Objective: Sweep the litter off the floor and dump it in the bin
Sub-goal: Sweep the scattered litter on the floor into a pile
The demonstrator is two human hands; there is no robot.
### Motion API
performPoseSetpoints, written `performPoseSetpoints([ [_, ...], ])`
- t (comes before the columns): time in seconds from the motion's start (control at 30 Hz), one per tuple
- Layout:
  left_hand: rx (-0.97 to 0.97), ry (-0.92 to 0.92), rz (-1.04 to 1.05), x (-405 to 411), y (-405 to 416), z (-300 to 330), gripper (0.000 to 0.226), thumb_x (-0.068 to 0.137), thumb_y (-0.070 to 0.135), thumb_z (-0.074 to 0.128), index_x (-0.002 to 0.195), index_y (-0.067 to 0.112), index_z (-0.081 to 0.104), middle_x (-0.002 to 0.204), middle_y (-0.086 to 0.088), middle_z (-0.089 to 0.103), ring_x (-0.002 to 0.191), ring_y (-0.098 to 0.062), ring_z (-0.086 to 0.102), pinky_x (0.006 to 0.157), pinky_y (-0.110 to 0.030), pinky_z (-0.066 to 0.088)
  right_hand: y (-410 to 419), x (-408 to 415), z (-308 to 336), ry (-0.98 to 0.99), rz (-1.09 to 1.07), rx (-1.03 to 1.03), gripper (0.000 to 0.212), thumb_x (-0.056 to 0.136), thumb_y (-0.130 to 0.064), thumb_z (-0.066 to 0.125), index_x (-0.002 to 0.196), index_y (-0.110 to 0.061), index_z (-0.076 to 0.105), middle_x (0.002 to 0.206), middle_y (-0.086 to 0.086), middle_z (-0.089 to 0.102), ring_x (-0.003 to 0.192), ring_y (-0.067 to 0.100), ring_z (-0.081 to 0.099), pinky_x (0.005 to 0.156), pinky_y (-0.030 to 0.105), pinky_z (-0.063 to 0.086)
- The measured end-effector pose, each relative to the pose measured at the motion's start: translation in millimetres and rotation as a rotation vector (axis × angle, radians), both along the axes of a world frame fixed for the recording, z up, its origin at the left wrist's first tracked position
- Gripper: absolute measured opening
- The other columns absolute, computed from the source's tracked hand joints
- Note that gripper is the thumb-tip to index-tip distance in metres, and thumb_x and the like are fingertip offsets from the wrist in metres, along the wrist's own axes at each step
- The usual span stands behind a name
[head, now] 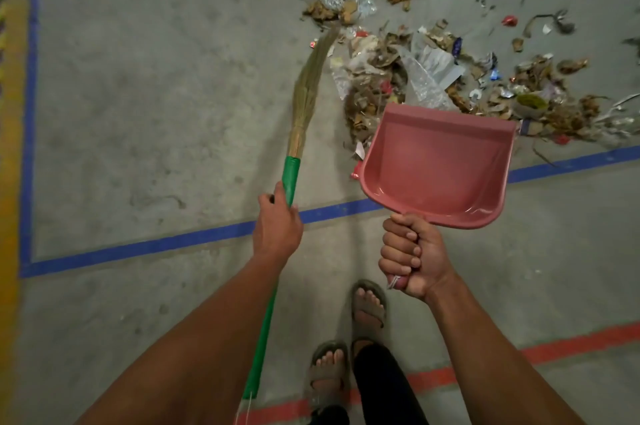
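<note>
My left hand (277, 224) grips the green handle of a grass broom (306, 85), whose straw tip reaches the left edge of the litter. My right hand (410, 253) is closed around the handle of a pink dustpan (440, 168), held above the floor with its open lip pointing at the pile. The litter (388, 78), made of dry leaves, clear plastic wrappers and small scraps, lies spread over the concrete floor from the centre top to the right edge. No bin is in view.
Blue tape lines (173, 244) mark a rectangle on the grey floor, and a red line (571, 345) runs behind my feet. My sandalled feet (367, 307) stand at the bottom centre. A yellow strip (10, 147) borders the left edge.
</note>
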State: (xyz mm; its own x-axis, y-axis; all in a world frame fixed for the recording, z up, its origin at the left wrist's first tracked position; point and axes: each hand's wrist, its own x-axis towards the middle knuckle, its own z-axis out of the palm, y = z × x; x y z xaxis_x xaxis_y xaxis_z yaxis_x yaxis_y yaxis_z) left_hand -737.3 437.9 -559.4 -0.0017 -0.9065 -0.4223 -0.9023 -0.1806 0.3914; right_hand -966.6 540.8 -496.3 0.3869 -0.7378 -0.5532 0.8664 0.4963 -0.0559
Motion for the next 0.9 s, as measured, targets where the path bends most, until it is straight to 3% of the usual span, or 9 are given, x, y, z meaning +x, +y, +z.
performPoseSetpoints([
  [0.2, -0.013, -0.012, 0.169, -6, -84, -27, 0.054, 0.105, 0.024, 0.047, 0.155, 0.008, 0.031, 0.121, -0.022, 0.052, 0.104, -0.042, 0.059, 0.087, -0.049, 0.049, -61, -14, -19, 0.011, 0.049, -0.005, 0.041, 0.099, -0.021, 0.044, 0.061, -0.025, 0.028, 0.04, -0.01, 0.02, 0.03, 0.006, 0.016, 0.033, 0.02, 0.016],
  [0.47, 0.168, -0.006, 0.221, -63, -199, -83, 0.046, 0.104, 0.023, 0.051, 0.145, 0.004, 0.041, 0.126, -0.022, 0.055, 0.111, -0.038, 0.061, 0.088, -0.044, 0.052, -159, -55, -56, 0.014, 0.068, 0.024, 0.044, 0.101, -0.023, 0.04, 0.058, -0.024, 0.034, 0.041, -0.01, 0.018, 0.032, 0.006, 0.013, 0.034, 0.02, 0.016],
  [0.63, 0.221, 0.003, 0.028, -112, -250, -115, 0.039, 0.1, 0.021, 0.055, 0.135, 0.005, 0.05, 0.123, -0.022, 0.06, 0.109, -0.039, 0.062, 0.09, -0.043, 0.053, -209, -85, -78, 0.012, 0.073, 0.031, 0.043, 0.101, -0.023, 0.042, 0.059, -0.025, 0.031, 0.041, -0.01, 0.018, 0.032, 0.006, 0.014, 0.034, 0.021, 0.013],
  [0.9, 0.162, -0.044, -0.469, -148, -319, -113, 0.056, 0.1, 0.018, 0.055, 0.153, 0.019, 0.038, 0.123, -0.016, 0.055, 0.107, -0.036, 0.06, 0.083, -0.044, 0.052, -249, -110, -90, 0.016, 0.042, 0.075, 0.044, 0.102, -0.023, 0.043, 0.06, -0.026, 0.029, 0.041, -0.011, 0.014, 0.031, 0.005, 0.014, 0.035, 0.02, 0.012],
])
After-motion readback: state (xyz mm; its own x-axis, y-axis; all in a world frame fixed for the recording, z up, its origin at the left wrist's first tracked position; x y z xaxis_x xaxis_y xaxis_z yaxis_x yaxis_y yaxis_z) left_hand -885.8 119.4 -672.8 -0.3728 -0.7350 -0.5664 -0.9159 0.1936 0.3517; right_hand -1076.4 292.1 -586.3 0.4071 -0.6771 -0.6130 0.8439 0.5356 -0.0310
